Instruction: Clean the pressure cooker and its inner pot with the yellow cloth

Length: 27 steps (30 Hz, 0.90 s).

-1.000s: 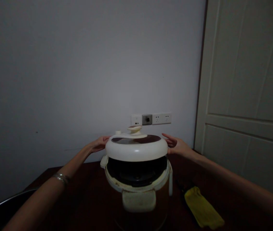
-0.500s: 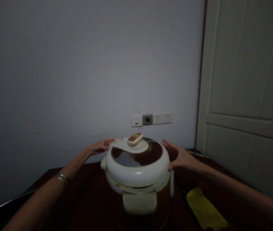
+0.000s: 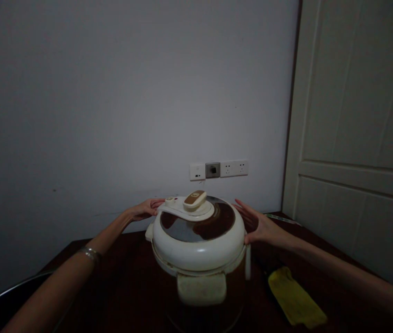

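A cream and brown pressure cooker stands on a dark wooden table in front of me. Its domed lid sits down on the pot, with a cream handle and knob on top. My left hand presses against the lid's far left edge, fingers curled onto it. My right hand lies flat against the lid's right side, fingers stretched out. A metal bangle is on my left wrist.
A yellow cloth lies on the table right of the cooker. A socket strip is on the grey wall behind. A cream door fills the right side. A dark curved rim shows at lower left.
A second ago the lid was held raised above the open pot. Both hands lowered it, and it now rests on the pot.
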### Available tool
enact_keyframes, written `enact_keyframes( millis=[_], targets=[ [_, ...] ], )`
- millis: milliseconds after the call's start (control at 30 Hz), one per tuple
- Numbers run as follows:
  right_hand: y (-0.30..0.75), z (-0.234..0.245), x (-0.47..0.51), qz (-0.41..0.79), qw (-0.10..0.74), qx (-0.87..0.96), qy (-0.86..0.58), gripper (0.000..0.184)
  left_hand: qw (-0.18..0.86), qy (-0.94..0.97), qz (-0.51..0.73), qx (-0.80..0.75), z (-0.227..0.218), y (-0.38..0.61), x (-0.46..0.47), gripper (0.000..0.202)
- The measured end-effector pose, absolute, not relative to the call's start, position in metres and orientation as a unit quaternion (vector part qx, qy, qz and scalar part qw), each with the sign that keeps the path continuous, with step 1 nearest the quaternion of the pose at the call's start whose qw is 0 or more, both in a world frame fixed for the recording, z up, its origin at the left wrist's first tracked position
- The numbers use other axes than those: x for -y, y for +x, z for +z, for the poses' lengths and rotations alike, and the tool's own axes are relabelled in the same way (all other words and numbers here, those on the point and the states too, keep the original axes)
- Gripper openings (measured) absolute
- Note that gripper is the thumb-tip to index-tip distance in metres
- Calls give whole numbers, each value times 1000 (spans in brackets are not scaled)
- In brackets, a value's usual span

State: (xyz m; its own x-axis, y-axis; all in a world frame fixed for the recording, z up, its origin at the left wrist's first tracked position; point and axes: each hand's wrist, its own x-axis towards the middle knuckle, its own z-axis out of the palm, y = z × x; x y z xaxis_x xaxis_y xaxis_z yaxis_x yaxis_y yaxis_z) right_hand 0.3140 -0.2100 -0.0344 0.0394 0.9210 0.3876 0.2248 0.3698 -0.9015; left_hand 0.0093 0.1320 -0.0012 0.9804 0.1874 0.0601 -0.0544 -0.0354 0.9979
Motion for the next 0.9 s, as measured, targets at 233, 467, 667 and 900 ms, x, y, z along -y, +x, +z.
enact_keyframes(
  millis=[233, 467, 667, 900],
  targets=[
    [314, -35, 212, 326, 543, 616, -468, 123, 691, 717, 78, -42, 0, 9, -132, 81],
    [314, -34, 215, 324, 530, 628, -469, 113, 693, 716, 76, -34, -2, 10, -133, 84],
    [308, -33, 226, 279, 554, 600, -506, 107, 700, 711, 57, -39, 1, 7, -132, 83],
    [261, -30, 288, 230, 649, 470, -552, 48, 683, 724, 40, -86, 31, 10, -135, 70]
  ],
)
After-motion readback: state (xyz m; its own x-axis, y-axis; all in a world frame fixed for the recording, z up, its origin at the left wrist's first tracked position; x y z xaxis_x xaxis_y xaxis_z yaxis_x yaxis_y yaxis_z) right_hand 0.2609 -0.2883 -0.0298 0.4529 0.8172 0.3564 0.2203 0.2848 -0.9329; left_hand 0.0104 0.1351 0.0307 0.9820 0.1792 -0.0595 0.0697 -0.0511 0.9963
